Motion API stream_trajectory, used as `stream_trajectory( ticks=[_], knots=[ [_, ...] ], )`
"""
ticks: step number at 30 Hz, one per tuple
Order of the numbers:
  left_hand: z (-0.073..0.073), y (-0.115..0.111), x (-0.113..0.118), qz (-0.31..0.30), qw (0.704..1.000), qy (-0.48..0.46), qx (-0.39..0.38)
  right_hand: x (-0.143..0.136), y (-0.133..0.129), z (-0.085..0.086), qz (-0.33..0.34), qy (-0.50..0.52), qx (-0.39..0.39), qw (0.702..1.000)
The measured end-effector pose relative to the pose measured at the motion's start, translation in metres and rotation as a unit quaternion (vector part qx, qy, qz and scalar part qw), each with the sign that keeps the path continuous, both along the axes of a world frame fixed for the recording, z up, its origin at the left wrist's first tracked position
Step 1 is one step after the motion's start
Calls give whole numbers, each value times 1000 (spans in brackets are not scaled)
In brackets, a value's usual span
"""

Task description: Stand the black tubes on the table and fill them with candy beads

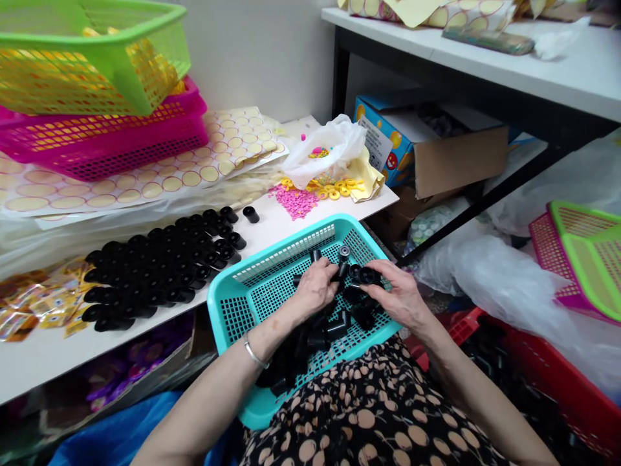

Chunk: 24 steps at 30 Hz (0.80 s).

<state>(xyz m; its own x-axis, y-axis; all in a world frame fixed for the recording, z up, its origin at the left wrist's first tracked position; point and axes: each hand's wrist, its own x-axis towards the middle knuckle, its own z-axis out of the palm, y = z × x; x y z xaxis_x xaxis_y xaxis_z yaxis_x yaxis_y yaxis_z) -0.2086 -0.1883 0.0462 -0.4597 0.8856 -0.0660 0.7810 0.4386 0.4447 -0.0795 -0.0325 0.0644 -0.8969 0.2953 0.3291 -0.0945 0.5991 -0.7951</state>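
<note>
A turquoise plastic basket [272, 254] rests on my lap, holding several loose black plastic cylinders [339, 323]. Inside it, my left hand [317, 285] is closed, its fingertips on a short black cylinder [343, 262] with a ring-shaped top; part of this piece is hidden by the fingers. My right hand [395, 291] grips black cylindrical caps [369, 276] between thumb and fingers, close to the left fingertips. How many caps it holds I cannot tell. Rows of similar black caps [160, 265] stand on the white bench at the left.
Small golden packets [43, 301] lie left of the caps. Pink beads [295, 202], yellow rings [339, 188] and a white plastic bag [325, 152] sit behind the basket. Stacked baskets [145, 139] rise at back left. A red crate [548, 362] is on the right, below a table [485, 65].
</note>
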Motion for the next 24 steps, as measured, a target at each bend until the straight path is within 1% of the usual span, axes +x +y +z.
stream_trajectory(
  ticks=[3,5,7,9,11,14,15,16,17,18,19,20,21,22,23,24],
  knots=[
    [5,-2,0,-70,997,15,-29,-1,-1,-2,-2,-2,-2,1000],
    [6,0,7,-94,993,30,-59,-2,-2,-3,-3,2,2,1000],
    [5,4,14,-77,993,33,-80,-2,-3,-4,1,2,3,1000],
    [4,9,19,-48,995,9,-92,-1,-2,-4,5,3,0,1000],
    [4,12,19,-26,995,-22,-96,1,-2,-3,0,4,0,1000],
    [5,11,12,-15,995,-41,-90,3,-1,-2,-11,10,3,1000],
    [6,10,9,-10,995,-49,-82,4,-2,-2,-13,10,3,1000],
    [8,9,6,7,995,-81,-61,4,-3,-1,-15,10,0,1000],
    [10,8,3,38,989,-142,-22,5,-4,1,-17,9,-5,1000],
    [13,7,1,83,968,-232,35,4,-6,3,-18,8,-13,1000],
    [16,7,-1,132,924,-343,105,4,-9,6,-17,7,-21,1000],
    [20,6,-2,178,855,-455,175,3,-12,9,-14,6,-29,999],
    [24,6,-2,212,774,-549,234,2,-15,12,-11,6,-35,999],
    [29,5,-2,230,704,-613,274,0,-18,15,-9,6,-37,999],
    [33,4,-1,237,651,-655,300,-2,-21,18,-6,3,-35,999],
    [36,3,0,241,616,-681,315,-4,-24,21,-5,-1,-30,1000]
  ],
)
